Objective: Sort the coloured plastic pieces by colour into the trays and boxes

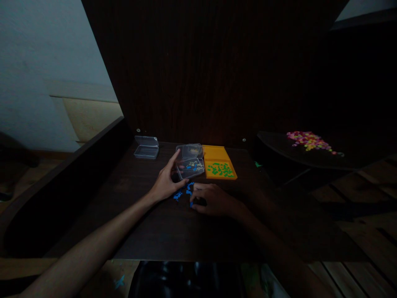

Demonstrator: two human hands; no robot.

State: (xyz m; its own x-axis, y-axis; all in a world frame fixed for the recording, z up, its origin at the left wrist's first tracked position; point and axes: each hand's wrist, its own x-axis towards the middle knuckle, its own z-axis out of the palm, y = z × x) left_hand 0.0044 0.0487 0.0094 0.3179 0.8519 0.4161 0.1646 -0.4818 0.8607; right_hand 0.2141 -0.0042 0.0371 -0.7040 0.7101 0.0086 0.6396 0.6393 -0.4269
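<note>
My left hand (166,182) grips the left side of an open clear plastic box (198,171), thumb at its front edge and a finger up along its lid side. The box looks slightly tilted, and small blue and pale pieces (194,166) lie in it. Several small blue pieces (178,195) are loose on the dark table in front of the box. Over these, my right hand (211,199) has its fingers curled and closed, with a blue piece (191,204) at the fingertips. Right of the clear box, an open yellow box (232,178) holds small green pieces (221,169).
A second clear box (146,155) stands open at the back left. Many pink, red and yellow bits (312,141) are heaped on a dark shelf at right. A tall dark panel (198,74) rises behind, and a low side board (62,178) borders the left.
</note>
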